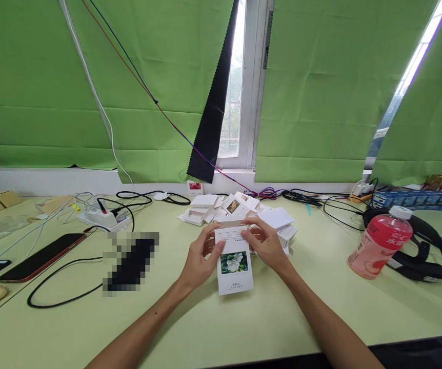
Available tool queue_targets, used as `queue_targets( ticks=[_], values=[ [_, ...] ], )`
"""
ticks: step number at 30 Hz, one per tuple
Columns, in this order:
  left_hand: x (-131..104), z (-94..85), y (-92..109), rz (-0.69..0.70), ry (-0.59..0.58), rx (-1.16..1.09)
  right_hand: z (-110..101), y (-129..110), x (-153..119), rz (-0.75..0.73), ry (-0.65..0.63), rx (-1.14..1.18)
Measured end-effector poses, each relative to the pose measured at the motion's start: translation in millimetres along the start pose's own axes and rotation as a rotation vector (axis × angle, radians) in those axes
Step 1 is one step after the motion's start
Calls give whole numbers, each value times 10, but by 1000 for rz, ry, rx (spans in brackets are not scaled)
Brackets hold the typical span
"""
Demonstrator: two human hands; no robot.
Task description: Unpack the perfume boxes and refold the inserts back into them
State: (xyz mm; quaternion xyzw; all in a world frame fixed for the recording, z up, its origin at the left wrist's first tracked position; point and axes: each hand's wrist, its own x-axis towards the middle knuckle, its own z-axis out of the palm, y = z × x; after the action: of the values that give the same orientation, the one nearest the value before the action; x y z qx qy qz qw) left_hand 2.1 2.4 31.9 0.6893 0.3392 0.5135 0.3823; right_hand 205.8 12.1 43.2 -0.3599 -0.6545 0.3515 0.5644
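A small white cardboard box (pixel 235 282), printed with a white flower on dark green leaves, is held upside down over the table between both hands. My left hand (pixel 201 253) grips its left side, thumb on the printed face and fingers behind. My right hand (pixel 266 242) pinches the upper right part the same way, thumb on the front. The end between my hands, farthest from me, looks raised like a flap; whether it is folded or loose I cannot tell. Just beyond my fingers lies a heap of similar white boxes (pixel 277 218), several looking flattened.
On the right stand a pink-red drink bottle (pixel 380 243) and a black headset (pixel 423 256). To the left lie a phone (pixel 44 256), a power strip (pixel 103 219) with tangled cables, and a pixelated dark object (pixel 132 264). Black cables (pixel 301 197) run along the back edge.
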Motion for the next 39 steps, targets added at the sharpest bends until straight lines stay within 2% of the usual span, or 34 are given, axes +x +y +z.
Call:
queue_targets(
  ticks=[33,39],
  values=[
    [12,20,18,-25,7,-47,5,45,-4,-8,-27,-38],
    [21,29,3,-43,46,-60,12,26,-2,-2,-10,-54]
  ],
)
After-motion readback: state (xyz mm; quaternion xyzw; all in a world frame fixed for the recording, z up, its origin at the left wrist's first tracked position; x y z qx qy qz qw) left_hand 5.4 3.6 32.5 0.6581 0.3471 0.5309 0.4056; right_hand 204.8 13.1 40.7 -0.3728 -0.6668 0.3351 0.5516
